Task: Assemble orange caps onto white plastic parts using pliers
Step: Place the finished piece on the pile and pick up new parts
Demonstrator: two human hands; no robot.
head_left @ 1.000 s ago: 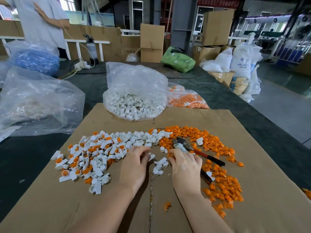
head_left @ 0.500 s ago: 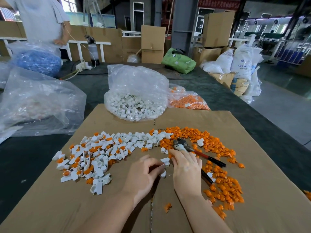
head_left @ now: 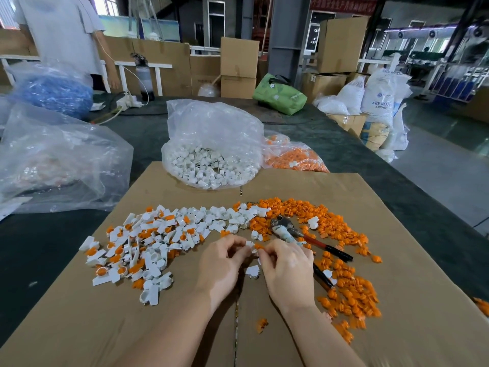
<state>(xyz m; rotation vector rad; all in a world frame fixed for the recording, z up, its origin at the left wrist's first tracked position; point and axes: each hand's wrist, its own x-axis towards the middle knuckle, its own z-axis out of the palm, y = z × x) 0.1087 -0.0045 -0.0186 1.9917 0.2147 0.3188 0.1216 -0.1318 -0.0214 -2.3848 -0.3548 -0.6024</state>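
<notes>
A dark table [head_left: 370, 165] carries a flat cardboard sheet [head_left: 397, 274], clear bags [head_left: 60, 165], a bag of white parts [head_left: 211, 154], a bag of orange caps [head_left: 293, 157] and a green bag [head_left: 280, 96].

At the centre of the frame a small white plastic part [head_left: 249, 244] and an orange cap [head_left: 258, 246] meet, pinched between fingertips just above the cardboard. Another white part [head_left: 253, 270] lies on the cardboard right below them. The pliers [head_left: 304, 238], grey-headed with red and black handles, lie slanting from centre toward the lower right, amid a spread of loose orange caps [head_left: 344, 287]. Left of centre sprawls a heap of white parts [head_left: 148, 242], many already showing orange.
</notes>
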